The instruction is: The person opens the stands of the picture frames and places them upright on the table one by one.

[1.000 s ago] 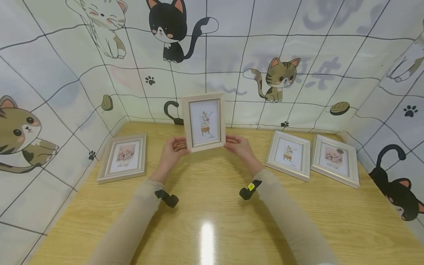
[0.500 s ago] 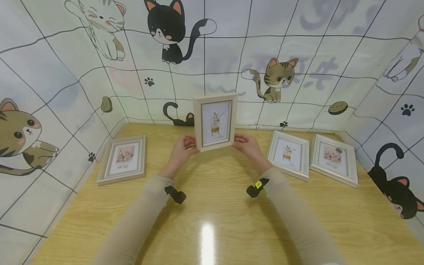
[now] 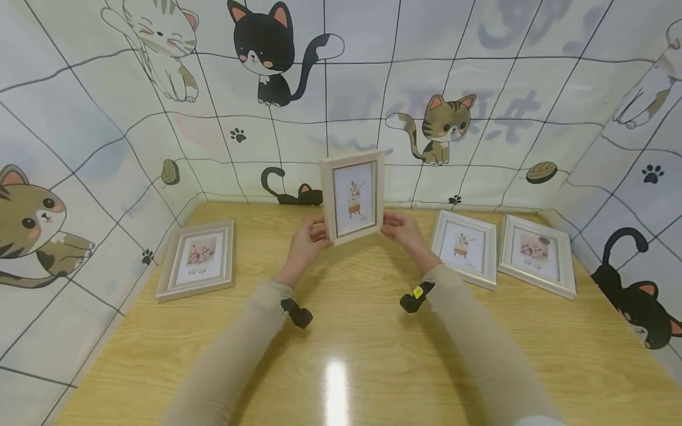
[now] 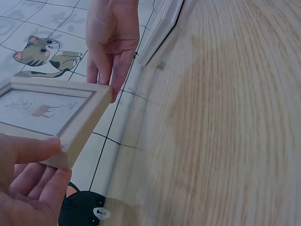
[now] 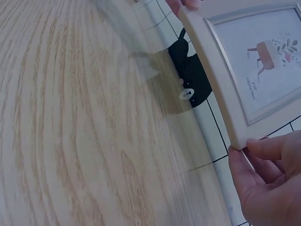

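A cream picture frame (image 3: 354,195) with a potted-plant print stands upright in the air, near the back wall and over the table's rear part. My left hand (image 3: 307,244) pinches its lower left corner; in the left wrist view the thumb (image 4: 40,148) lies on the front face with the fingers beneath. At the lower right corner my right hand (image 3: 405,232) pinches it too, the thumb (image 5: 270,147) in front in the right wrist view. The frame is turned slightly, its left side face showing.
On the wooden table (image 3: 341,331), a picture frame with a pink print (image 3: 197,259) lies at the left. Two more lie at the right: a plant-print frame (image 3: 465,248) and a pink-print frame (image 3: 538,255). Cat-patterned cloth (image 3: 362,89) walls the back and sides.
Both hands have carried the held picture frame to the right, the left hand farther than the right. The frame has turned a little. The other frames stay where they lay.
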{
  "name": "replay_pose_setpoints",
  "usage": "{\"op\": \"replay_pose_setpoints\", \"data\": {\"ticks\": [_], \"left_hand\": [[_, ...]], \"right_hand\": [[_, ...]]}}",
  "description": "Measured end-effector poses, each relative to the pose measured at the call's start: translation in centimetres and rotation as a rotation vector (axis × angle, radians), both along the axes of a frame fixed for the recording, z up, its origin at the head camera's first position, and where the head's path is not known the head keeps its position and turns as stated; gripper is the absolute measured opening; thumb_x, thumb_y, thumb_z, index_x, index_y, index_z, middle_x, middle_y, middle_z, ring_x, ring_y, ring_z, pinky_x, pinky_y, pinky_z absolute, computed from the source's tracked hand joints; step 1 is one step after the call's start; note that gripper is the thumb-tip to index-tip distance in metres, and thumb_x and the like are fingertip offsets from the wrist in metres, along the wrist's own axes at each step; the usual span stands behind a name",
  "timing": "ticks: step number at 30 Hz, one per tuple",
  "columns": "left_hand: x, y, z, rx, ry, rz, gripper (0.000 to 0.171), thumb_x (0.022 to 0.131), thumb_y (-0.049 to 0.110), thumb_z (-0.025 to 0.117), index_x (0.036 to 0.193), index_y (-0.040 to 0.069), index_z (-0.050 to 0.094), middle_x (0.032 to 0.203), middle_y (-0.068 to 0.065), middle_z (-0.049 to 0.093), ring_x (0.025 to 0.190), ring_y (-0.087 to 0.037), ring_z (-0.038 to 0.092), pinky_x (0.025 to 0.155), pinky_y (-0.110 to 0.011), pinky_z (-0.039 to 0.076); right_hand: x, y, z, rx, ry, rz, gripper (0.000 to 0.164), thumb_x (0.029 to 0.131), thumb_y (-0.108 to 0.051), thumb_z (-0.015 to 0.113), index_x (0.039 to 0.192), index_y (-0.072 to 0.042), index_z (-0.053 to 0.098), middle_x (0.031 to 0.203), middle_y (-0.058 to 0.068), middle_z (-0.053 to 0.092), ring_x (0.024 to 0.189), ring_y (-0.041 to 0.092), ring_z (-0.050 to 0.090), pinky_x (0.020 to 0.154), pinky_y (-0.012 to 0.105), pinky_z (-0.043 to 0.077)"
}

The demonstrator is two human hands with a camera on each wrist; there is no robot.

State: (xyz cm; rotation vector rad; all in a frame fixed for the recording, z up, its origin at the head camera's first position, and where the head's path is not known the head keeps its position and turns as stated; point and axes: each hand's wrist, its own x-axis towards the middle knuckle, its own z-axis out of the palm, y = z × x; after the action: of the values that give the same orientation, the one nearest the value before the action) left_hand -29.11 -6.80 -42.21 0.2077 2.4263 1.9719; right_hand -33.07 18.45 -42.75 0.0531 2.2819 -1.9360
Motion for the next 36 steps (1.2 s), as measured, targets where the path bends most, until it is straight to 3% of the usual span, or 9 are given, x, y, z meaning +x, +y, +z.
{"op": "replay_pose_setpoints", "data": {"ticks": [5,14,21,28,36], "left_hand": [[0.0,0.1,-0.3,0.002,-0.014,0.035,0.053,0.085,-0.012,0.068,0.136,-0.001,0.055,0.13,-0.023,0.065,0.121,-0.036,0.063,0.102,-0.041,0.055],[-0.6,0.0,-1.0,-0.004,0.002,0.084,0.051,0.084,-0.012,0.069,0.133,-0.002,0.057,0.127,-0.026,0.066,0.118,-0.037,0.064,0.102,-0.04,0.054],[-0.7,-0.2,-1.3,0.01,-0.027,0.112,0.051,0.085,-0.012,0.069,0.134,-0.003,0.056,0.129,-0.026,0.064,0.12,-0.037,0.063,0.103,-0.04,0.054],[-1.0,-0.7,-1.6,0.042,-0.069,0.149,0.053,0.086,-0.013,0.067,0.136,-0.003,0.055,0.13,-0.026,0.063,0.122,-0.036,0.062,0.104,-0.04,0.053],[-0.6,-1.3,-1.7,-0.031,-0.035,0.166,0.05,0.087,-0.011,0.066,0.135,-0.003,0.055,0.132,-0.024,0.062,0.122,-0.035,0.061,0.105,-0.041,0.052]], "right_hand": [[0.2,-0.4,-0.2,0.046,0.004,0.027,0.045,0.101,0.003,0.05,0.145,0.006,0.044,0.147,0.027,0.049,0.133,0.034,0.052,0.111,0.035,0.047],[0.4,-0.8,0.1,0.168,0.093,0.111,0.047,0.102,-0.003,0.049,0.147,0.007,0.04,0.15,0.027,0.045,0.141,0.039,0.044,0.117,0.048,0.039],[0.3,-1.2,-0.4,0.228,0.164,0.139,0.048,0.103,-0.004,0.047,0.147,0.011,0.037,0.148,0.032,0.044,0.141,0.042,0.042,0.116,0.05,0.04],[0.6,-1.3,-0.3,0.267,0.202,0.13,0.046,0.103,-0.007,0.049,0.145,0.01,0.04,0.147,0.028,0.048,0.139,0.041,0.046,0.115,0.05,0.041],[1.0,-1.4,0.1,0.239,0.183,0.113,0.049,0.103,-0.012,0.054,0.146,0.007,0.041,0.148,0.025,0.049,0.139,0.039,0.046,0.116,0.048,0.041]]}}
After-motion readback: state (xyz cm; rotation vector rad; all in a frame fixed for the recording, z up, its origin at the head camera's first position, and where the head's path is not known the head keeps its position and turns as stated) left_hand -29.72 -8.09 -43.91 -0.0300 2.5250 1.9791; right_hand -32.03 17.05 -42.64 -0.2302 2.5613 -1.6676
